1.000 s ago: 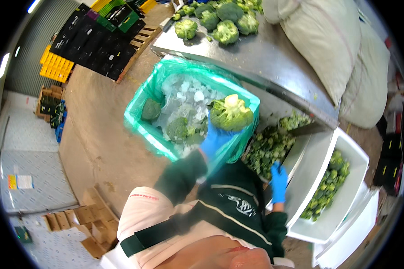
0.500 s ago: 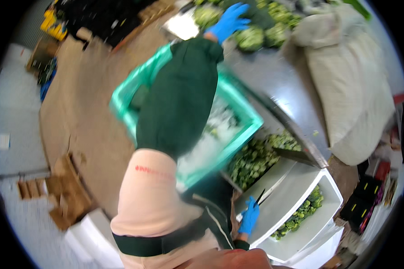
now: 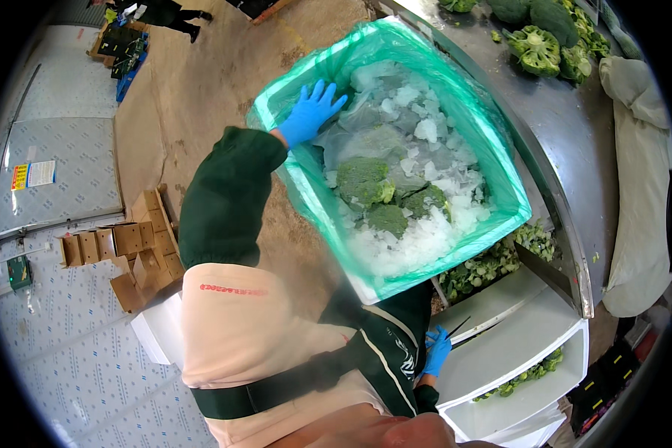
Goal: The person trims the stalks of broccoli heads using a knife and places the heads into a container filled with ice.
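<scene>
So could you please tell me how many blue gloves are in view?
2: one blue glove on the left hand, at the green liner; another on the right hand, holding a dark tool beside the white bin. The background person may have others hidden.

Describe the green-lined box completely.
The green-lined box is rectangular and open-topped, with crinkled, translucent, plastic-looking green film draped over its rim and white showing at the near corner. It sits upright beside the steel table, holding crushed ice and broccoli heads. The left hand, fingers spread, is at its left wall; contact is unclear.
</scene>
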Action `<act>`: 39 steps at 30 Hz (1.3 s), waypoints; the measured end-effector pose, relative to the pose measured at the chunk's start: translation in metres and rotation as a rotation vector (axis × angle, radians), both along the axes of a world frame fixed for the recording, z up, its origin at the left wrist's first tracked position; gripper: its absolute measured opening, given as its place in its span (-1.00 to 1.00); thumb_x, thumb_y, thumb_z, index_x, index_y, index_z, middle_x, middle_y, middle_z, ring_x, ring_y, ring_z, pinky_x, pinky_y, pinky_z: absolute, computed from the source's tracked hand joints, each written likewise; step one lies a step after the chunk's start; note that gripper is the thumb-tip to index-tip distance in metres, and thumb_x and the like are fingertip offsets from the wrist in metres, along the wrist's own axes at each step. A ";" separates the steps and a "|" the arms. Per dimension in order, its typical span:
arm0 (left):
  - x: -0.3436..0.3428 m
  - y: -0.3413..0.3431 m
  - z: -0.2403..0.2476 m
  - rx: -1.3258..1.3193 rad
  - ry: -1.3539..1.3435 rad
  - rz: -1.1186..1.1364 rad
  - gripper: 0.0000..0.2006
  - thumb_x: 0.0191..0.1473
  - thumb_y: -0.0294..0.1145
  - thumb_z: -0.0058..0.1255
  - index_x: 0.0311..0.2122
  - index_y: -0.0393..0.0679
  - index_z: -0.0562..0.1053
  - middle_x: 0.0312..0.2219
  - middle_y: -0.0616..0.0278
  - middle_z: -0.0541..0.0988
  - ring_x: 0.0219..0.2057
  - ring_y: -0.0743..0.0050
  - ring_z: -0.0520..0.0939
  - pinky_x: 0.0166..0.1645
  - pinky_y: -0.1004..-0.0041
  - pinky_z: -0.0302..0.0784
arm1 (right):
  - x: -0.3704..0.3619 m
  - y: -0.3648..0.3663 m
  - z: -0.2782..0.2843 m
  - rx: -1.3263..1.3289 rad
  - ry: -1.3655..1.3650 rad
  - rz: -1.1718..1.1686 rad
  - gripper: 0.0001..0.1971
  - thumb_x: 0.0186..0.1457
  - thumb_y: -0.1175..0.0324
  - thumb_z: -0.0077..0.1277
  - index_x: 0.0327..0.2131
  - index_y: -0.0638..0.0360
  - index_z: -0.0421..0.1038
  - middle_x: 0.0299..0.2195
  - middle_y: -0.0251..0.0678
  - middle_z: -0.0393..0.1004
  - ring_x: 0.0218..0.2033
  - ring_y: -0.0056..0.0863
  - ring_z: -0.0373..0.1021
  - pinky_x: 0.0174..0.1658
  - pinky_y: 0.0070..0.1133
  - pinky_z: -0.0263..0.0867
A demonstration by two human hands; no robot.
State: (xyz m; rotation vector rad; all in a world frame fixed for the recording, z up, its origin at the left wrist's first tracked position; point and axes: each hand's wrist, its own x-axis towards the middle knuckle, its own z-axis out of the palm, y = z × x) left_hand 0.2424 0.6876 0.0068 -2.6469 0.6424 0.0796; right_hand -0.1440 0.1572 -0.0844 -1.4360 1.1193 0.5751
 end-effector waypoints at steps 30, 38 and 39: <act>-0.193 -0.316 0.103 -2.117 1.514 0.667 -0.23 -0.08 -0.11 0.08 0.20 -0.13 0.04 0.11 0.18 0.23 0.13 0.32 0.27 0.17 0.30 0.22 | 0.133 -0.011 0.188 -0.836 -0.987 0.818 -0.29 -0.13 0.54 -0.08 0.18 -0.09 0.06 -0.41 -0.19 0.42 -0.58 -0.27 0.37 -0.56 -0.43 0.26; -0.201 -0.335 0.085 -1.908 1.714 0.624 -0.17 -0.20 -0.37 0.18 0.21 -0.11 0.04 0.09 0.25 0.25 0.13 0.39 0.25 0.21 0.37 0.12 | 0.097 -0.019 0.174 -0.979 -0.862 0.856 -0.24 -0.13 0.46 -0.01 0.21 0.02 -0.02 -0.41 -0.22 0.36 -0.61 -0.34 0.34 -0.55 -0.48 0.26; -0.200 -0.333 0.083 -1.859 1.728 0.637 -0.16 -0.22 -0.39 0.19 0.21 -0.12 0.04 0.09 0.26 0.25 0.13 0.40 0.25 0.22 0.37 0.11 | 0.093 -0.019 0.173 -0.970 -0.818 0.873 -0.24 -0.13 0.45 -0.01 0.21 0.01 -0.03 -0.40 -0.22 0.36 -0.61 -0.35 0.34 -0.55 -0.47 0.27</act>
